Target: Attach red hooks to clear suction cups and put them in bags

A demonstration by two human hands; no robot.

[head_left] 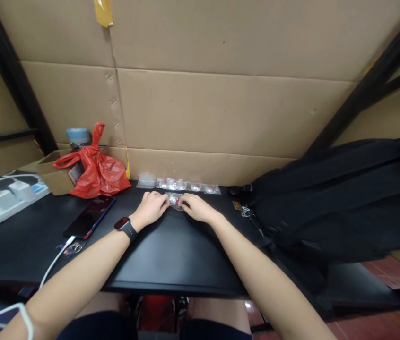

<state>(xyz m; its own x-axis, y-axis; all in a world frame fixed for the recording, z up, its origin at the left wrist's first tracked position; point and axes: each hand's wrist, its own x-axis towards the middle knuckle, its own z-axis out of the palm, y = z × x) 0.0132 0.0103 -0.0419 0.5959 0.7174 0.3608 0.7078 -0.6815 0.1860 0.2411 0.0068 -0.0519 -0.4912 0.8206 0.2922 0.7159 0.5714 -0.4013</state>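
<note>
Both my hands meet on a small clear plastic packet (174,200) with a red and white item inside, lying on the black table (171,255). My left hand (152,208), with a black smartwatch on its wrist, has its fingers curled and pinches the packet's left side. My right hand (195,208) pinches the right side. Behind the hands, a row of several similar clear packets (186,185) lies along the foot of the cardboard wall.
A red plastic bag (95,172) and a cardboard box (55,175) with a tape roll (78,136) sit at back left. A phone (90,216) with a white cable, a power strip (4,200) and a black garment (338,198) with keys (246,212) flank the hands.
</note>
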